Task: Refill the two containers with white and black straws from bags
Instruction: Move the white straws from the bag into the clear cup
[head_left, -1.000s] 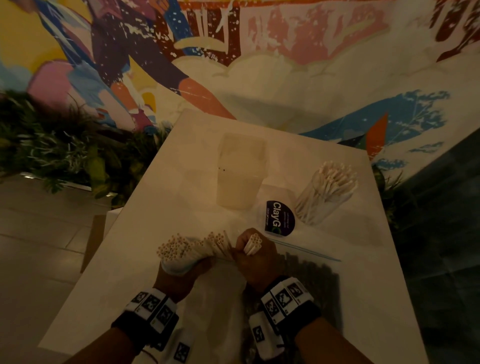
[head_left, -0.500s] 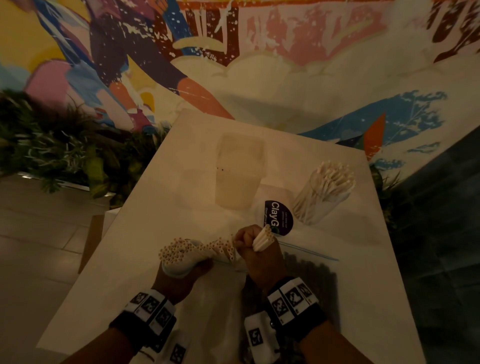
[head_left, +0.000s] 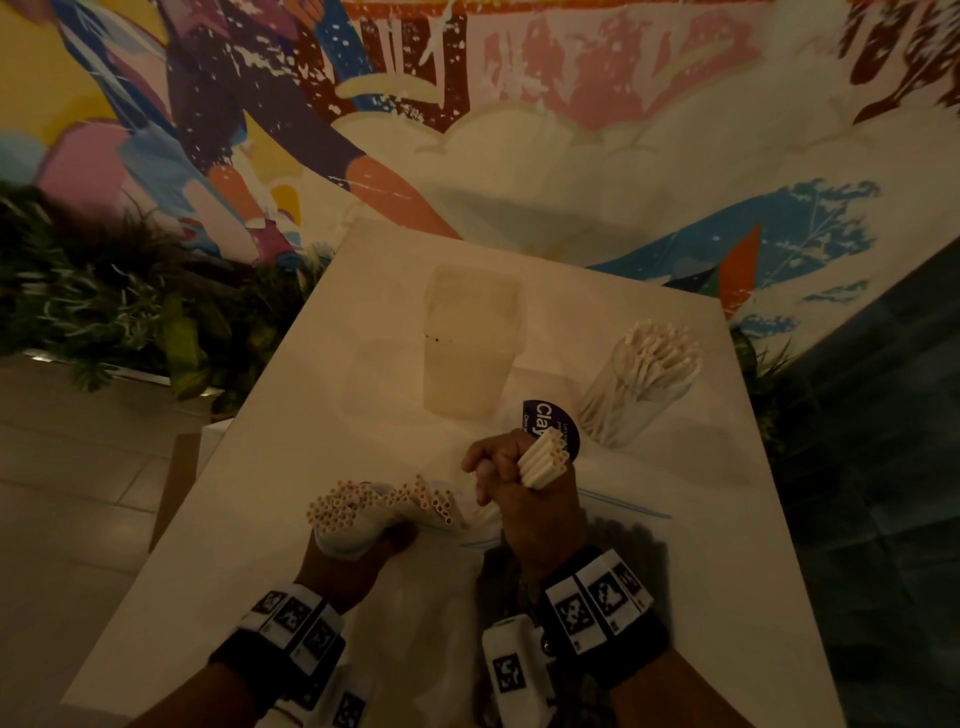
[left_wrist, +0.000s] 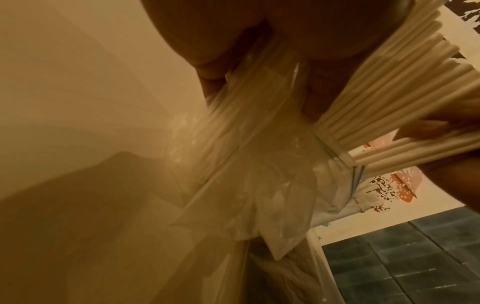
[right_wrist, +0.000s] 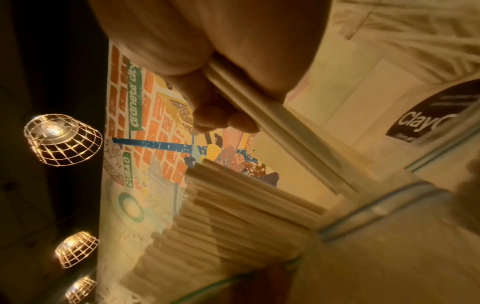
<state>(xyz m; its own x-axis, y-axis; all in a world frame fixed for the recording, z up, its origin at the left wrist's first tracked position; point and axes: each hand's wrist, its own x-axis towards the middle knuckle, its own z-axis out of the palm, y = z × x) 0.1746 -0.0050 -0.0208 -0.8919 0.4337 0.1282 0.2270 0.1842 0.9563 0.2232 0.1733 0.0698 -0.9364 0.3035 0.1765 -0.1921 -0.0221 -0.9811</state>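
Low in the frame, I'm gripping the bag (head_left: 358, 530) left-handed (head_left: 353, 558), my right hand (head_left: 524, 504) fisting white straws (head_left: 545, 460), probably bound next for the cup (head_left: 636, 384) at right.

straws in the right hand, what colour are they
White, a small bunch of straws gripped in the right hand; clearest in the head view.

Both forearms reached forward, wrists banded. The left hand (head_left: 358, 551) curled around a bagged bundle of white straws (head_left: 340, 506); the right hand (head_left: 524, 499), fisted and raised slightly higher, gripped a few straws (head_left: 545, 460).
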